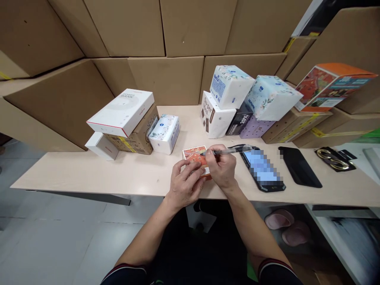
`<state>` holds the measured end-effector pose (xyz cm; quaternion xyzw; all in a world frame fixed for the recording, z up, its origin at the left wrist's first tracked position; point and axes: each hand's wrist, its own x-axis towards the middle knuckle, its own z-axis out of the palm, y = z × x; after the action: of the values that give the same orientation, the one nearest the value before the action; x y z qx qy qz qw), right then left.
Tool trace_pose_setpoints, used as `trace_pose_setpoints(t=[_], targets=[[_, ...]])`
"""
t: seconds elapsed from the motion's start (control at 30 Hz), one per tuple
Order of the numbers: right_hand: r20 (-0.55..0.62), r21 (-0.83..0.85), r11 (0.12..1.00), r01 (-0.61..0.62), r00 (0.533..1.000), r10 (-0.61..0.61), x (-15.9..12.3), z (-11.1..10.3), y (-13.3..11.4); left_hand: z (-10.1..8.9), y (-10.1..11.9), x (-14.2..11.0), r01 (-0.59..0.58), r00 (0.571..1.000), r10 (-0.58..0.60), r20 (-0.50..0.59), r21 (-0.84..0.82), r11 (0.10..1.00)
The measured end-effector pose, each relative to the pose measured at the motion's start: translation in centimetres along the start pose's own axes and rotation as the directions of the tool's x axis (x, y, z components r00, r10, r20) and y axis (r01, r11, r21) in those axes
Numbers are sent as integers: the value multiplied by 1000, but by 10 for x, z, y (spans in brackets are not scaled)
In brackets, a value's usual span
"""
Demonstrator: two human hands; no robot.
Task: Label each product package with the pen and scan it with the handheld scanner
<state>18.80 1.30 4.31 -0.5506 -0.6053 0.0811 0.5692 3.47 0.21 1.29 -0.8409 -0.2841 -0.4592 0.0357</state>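
Note:
A small orange-and-white printed box (194,151) lies on the table in front of me. My left hand (186,180) grips its near left part, fingers bent over the printed top. Between the thumb and fingers of my right hand (222,168) is a pen (221,151), held at a low slant. Its tip is at the box's top face; whether it touches cannot be made out. A clear and dark length runs from the pen's back end to the right, over a phone-like device (264,168) with a blurred lit screen.
To the left, a white power bank box (124,109) rests on a brown carton (142,136), beside a tissue pack (164,132). More tissue packs (231,85) and boxes are stacked at the back right. A black flat slab (299,166) lies rightward. Large cartons (166,79) wall the back.

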Motion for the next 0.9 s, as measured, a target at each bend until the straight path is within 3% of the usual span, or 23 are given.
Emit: trace_pose_setpoints(t=[0.37,0.9], targets=[[97,-1,999,-33,995,33,3,1,5,-1,1,1,-11,1000,11,-28,4,1000],[127,-5,1000,-6,992,7,6,1,3,0,0,-1,-10,1000,10,-16,-9,1000]])
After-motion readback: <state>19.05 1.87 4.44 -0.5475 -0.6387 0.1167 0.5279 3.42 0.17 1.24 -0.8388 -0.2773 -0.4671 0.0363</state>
